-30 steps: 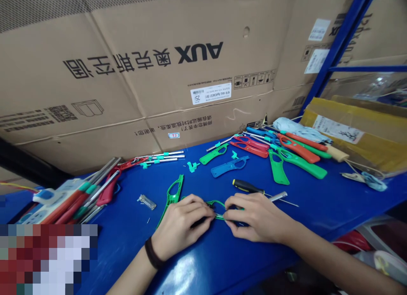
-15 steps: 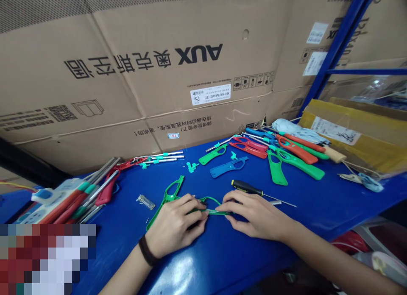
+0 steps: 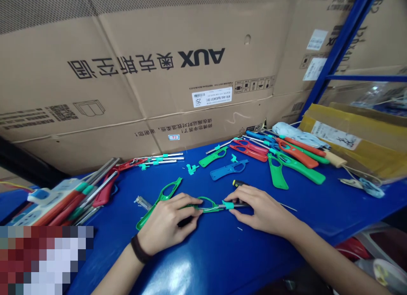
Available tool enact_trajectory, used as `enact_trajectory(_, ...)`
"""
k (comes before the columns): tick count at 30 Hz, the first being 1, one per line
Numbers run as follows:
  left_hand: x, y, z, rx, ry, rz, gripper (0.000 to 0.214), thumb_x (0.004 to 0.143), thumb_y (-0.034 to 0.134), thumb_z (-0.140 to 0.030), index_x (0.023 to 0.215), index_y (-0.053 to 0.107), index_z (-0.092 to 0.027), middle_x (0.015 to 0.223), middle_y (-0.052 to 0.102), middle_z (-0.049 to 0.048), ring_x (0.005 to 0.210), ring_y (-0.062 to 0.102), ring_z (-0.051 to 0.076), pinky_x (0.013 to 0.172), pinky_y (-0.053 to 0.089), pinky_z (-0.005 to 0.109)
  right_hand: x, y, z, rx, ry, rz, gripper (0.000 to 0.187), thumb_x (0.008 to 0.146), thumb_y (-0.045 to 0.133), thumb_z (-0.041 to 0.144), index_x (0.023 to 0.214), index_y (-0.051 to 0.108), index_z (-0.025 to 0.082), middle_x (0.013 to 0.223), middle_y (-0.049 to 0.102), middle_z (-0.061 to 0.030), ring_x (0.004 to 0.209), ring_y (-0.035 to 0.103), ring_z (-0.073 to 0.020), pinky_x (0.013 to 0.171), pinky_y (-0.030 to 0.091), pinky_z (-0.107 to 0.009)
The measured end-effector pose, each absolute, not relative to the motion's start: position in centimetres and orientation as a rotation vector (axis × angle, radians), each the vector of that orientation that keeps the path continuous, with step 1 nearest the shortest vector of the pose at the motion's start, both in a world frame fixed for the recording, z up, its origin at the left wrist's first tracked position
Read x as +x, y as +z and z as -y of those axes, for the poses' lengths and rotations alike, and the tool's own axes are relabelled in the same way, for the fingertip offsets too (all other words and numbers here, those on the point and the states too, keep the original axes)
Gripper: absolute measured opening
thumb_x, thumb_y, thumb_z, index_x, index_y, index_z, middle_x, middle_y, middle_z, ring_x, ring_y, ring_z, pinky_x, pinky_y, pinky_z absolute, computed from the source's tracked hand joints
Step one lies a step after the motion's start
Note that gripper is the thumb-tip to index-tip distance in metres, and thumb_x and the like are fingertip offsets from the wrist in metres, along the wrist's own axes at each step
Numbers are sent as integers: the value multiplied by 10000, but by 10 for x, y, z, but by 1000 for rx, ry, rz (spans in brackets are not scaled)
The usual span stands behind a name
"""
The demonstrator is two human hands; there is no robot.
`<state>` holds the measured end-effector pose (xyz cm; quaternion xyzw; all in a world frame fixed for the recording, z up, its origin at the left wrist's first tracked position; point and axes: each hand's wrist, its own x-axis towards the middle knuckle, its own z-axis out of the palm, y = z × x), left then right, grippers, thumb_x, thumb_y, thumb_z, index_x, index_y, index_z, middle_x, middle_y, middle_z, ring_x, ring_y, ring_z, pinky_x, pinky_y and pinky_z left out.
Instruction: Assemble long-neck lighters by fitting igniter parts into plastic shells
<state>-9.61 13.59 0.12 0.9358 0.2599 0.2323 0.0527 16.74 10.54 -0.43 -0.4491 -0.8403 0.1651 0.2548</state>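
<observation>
My left hand [image 3: 168, 218] grips a green plastic lighter handle [image 3: 206, 204] near the middle of the blue workbench [image 3: 203, 261]. A long green open-frame handle half [image 3: 159, 200] lies partly under that hand. My right hand [image 3: 262, 208] pinches a metal lighter tube with a teal collar [image 3: 228, 205], its end meeting the green piece. Behind my right hand sits a screwdriver with a black and yellow handle [image 3: 240, 183], mostly hidden. A small clear plastic part [image 3: 143, 203] lies just beyond my left hand.
Coloured lighter handles [image 3: 295, 159] and metal tubes lie heaped at the far right of the bench. A white power strip [image 3: 54, 193] and red-handled lighters [image 3: 68, 210] lie at left. Cardboard boxes [image 3: 190, 83] stand behind the bench, beside a blue shelf upright [image 3: 337, 49].
The metal tube with its teal collar now shows between my hands, joined to the green piece. My right hand has moved over the screwdriver, and the long green half has swung lower left.
</observation>
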Motion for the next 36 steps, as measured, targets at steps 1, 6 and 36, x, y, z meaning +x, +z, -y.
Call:
enact_trajectory(1,-97,2,-137,2839,704,-790,141,836,547,-165,850,676,-219,1025,701,7,902,653,150,775,551,283,168,-4,-106,-1236,444,2285,168,857,562,239,1020,604,244,943,649,0,903,587,-154,788,466,-266)
enact_trajectory(6,-98,1,-139,2804,672,-778,145,844,551,-165,864,683,-224,1025,712,3,932,649,161,800,548,302,169,-6,-105,-1261,392,2340,153,898,525,285,1027,589,231,947,629,-14,924,587,-164,790,460,-288)
enact_trajectory(36,-100,2,-141,2722,689,-792,125,820,590,-156,844,697,-217,987,727,20,886,664,165,784,543,304,163,-13,-104,-1129,396,2306,214,923,486,230,1055,654,250,984,560,-53,849,593,-141,771,501,-254)
